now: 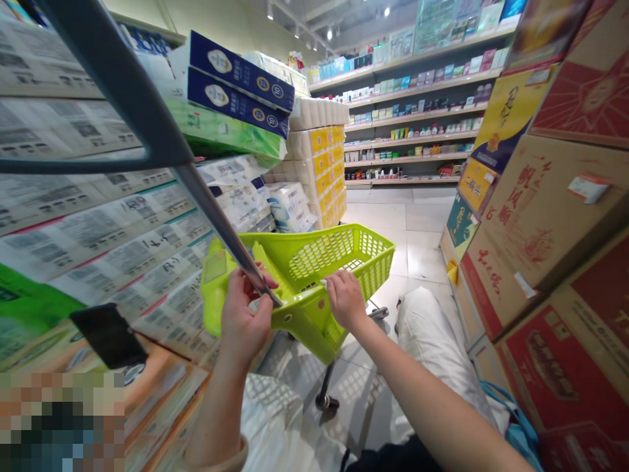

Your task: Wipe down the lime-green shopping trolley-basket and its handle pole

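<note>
A lime green plastic shopping basket (344, 252) on small wheels stands in a shop aisle in front of me. Its long grey pull handle (206, 196) rises up to the upper left. My left hand (243, 314) is closed around the lower end of that handle, where it joins the basket. My right hand (346, 298) grips the near rim of the basket with its fingers curled over the edge. The basket looks empty. My knees in light trousers (427, 334) show under and beside it.
Stacked packs of tissue and toilet paper (122, 236) fill the left side. Brown and red cartons (550, 223) are piled on the right. Shelves of goods (413, 118) line the far wall. The tiled floor (417, 229) runs between them.
</note>
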`<action>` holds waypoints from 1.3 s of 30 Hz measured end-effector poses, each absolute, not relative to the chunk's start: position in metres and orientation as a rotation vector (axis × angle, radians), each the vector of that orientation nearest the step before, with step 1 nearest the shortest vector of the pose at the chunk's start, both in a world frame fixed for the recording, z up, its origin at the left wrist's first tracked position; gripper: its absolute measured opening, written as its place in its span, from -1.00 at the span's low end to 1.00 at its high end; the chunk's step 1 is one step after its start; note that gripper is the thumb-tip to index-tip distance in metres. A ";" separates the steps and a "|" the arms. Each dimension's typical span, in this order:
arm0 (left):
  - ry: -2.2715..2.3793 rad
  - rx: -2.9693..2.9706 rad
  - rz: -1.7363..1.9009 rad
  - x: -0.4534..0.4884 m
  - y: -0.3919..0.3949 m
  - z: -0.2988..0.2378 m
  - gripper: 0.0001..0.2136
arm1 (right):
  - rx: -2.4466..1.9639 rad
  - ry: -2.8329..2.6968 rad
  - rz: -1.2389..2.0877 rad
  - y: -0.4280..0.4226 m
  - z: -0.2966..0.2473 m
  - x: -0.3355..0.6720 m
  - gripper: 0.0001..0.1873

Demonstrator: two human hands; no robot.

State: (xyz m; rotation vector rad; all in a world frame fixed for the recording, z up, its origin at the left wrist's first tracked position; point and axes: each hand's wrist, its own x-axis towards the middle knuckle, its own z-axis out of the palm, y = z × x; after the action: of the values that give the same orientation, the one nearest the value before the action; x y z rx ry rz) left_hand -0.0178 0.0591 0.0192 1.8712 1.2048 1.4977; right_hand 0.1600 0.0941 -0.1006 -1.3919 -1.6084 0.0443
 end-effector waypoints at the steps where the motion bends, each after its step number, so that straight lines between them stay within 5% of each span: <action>1: 1.211 1.875 1.508 -0.018 0.059 0.019 -0.68 | -1.420 -1.579 0.013 0.097 -0.105 0.166 -0.66; 16: 1.183 1.852 1.488 -0.037 0.066 0.017 -0.69 | -1.419 -1.730 -0.036 0.088 -0.089 0.138 -0.65; 22: 1.392 2.168 1.899 -0.047 0.057 0.006 -0.32 | -1.556 -1.630 -0.138 0.096 -0.113 0.174 -0.64; 26: 1.524 2.646 2.130 -0.039 0.038 -0.008 -0.31 | -1.551 -1.607 -0.149 0.095 -0.117 0.171 -0.64; 32: 1.422 2.969 1.324 -0.014 0.040 -0.028 -0.45 | -1.522 -1.582 -0.137 0.092 -0.122 0.173 -0.64; 39: 1.884 2.990 0.646 0.014 0.046 -0.047 -0.59 | -1.574 -1.578 -0.098 0.090 -0.104 0.146 -0.68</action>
State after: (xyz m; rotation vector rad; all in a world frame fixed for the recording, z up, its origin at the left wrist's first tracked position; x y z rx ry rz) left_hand 0.0144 0.0463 -0.0474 2.9900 1.8835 0.6458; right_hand 0.1464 0.0901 -0.1041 -1.5735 -1.5777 -0.0977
